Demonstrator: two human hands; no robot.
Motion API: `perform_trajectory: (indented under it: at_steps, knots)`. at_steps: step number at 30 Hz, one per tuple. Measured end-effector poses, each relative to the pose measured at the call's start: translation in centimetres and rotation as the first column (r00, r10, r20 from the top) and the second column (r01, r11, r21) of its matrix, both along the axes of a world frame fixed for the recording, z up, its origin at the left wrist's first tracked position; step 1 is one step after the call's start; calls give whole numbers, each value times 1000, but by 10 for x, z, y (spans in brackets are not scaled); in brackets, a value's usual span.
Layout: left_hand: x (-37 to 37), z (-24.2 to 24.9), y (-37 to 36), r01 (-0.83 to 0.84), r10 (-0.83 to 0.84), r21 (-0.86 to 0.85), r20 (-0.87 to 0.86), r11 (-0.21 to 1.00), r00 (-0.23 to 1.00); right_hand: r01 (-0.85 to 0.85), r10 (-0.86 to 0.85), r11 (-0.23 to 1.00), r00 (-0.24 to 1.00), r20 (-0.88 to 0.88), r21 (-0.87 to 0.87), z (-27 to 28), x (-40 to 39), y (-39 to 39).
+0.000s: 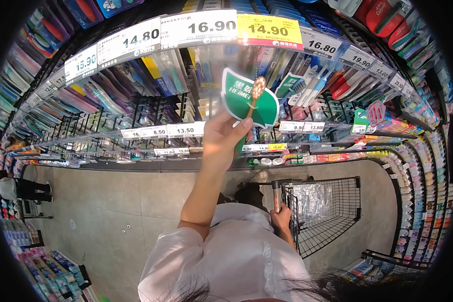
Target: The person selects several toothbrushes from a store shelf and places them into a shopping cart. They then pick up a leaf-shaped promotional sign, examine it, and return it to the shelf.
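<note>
My left hand point(225, 132) is raised in front of the shelf, its fingers closed on a green leaf-shaped card point(267, 109) with white HEIMEI lettering. A brown stick with a dotted oval head stands out on the card's front, beside my thumb. Hooks of packaged toothbrushes point(168, 73) hang behind and around this hand. Down at my right side, my right hand point(281, 215) is wrapped round the handle of a black wire shopping cart point(332, 219). Clear crinkled plastic point(312, 199) lies in the cart.
Price labels point(211, 26) run along the curved shelf edge above the hooks. Bottles point(410, 201) line shelves on the right. Grey floor point(110, 206) stretches to the left, where another person point(30, 189) stands beside a cart. Stacked packages point(55, 272) fill a display at lower left.
</note>
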State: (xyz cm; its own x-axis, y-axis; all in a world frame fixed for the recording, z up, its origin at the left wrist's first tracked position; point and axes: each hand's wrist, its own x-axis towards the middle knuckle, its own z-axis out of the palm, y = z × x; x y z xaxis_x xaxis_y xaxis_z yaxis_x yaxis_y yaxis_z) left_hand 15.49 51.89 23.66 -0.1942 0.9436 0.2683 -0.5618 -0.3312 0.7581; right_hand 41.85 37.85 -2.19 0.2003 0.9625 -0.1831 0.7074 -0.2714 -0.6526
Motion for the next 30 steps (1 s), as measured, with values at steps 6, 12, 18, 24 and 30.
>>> perform_trajectory:
  at_steps: [6,12,18,24,30]
  knots:
    - [3,-1,4,15,-15,-2,-42,1000,999,1,-1,1000,1000,2,-2,-1,0,0]
    - [5,4,4,109,-109,-11,-97,994,989,-7,7,1000,1000,13,0,-10,5,-1]
    - [1,8,4,272,-284,129,90,954,954,8,-8,1000,1000,-7,5,-8,3,-1]
    - [-7,-14,9,492,-744,562,554,665,373,12,-12,1000,1000,-10,-13,1,-1,0]
    - [-9,-17,18,500,-835,695,539,517,113,6,-6,1000,1000,-27,-9,-2,1,0]
